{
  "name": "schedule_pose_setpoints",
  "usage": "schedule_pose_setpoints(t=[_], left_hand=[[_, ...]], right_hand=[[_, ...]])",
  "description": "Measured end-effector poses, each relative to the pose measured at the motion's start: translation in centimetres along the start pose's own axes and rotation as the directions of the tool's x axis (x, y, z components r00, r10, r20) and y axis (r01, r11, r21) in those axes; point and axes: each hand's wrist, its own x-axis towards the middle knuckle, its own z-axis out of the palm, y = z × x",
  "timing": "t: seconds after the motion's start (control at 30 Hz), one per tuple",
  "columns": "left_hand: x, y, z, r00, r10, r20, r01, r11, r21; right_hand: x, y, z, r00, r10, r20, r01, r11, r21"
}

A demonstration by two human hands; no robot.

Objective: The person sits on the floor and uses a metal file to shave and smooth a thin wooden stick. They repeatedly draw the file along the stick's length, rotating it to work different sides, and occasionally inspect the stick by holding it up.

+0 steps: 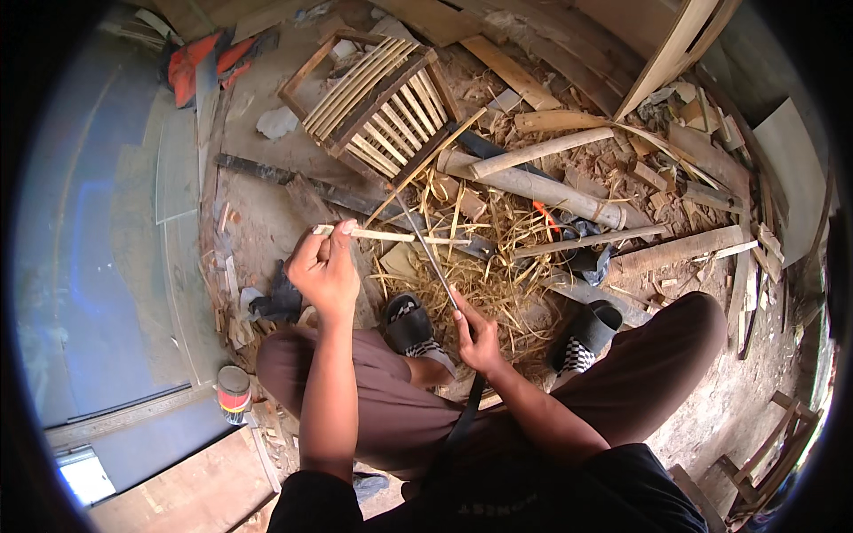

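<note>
My left hand (325, 272) pinches a thin, pale bamboo strip (395, 236) near one end. The strip points across to the right. Closed round a long, narrow-bladed knife, my right hand (478, 338) is lower and to the right. The knife's blade (429, 250) slants up and to the left, crossing the strip near its middle; whether the two touch I cannot tell. Curly shavings (498, 306) lie heaped on the ground below, between my sandalled feet. Beyond the strip stands a slatted wooden frame (384, 111), tilted, with a thin stick (435, 155) close to its near edge.
Bamboo poles (542, 191), planks (511, 73) and wood scraps litter the ground ahead and to the right. Large glass-like sheets (107, 231) are at the left. A painted can (234, 389) stands by my left knee. A red-orange cloth (200, 67) lies far left.
</note>
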Motion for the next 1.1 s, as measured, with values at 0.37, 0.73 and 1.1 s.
schedule_pose_setpoints(t=[0.37,0.73,1.1], left_hand=[[0.5,0.0,1.0,0.997,0.032,-0.066,-0.037,0.996,-0.077],[0.8,0.6,0.4,0.999,0.012,-0.043,-0.013,1.000,-0.002],[1.5,0.8,-1.0,0.996,-0.052,0.077,0.063,0.987,-0.147]], right_hand=[[-1.5,5.1,1.3,0.987,0.141,-0.077,-0.136,0.988,0.073],[-1.6,9.4,1.0,0.827,0.561,-0.033,-0.561,0.828,0.000],[-1.6,7.2,0.5,0.874,0.485,0.000,-0.481,0.867,0.129]])
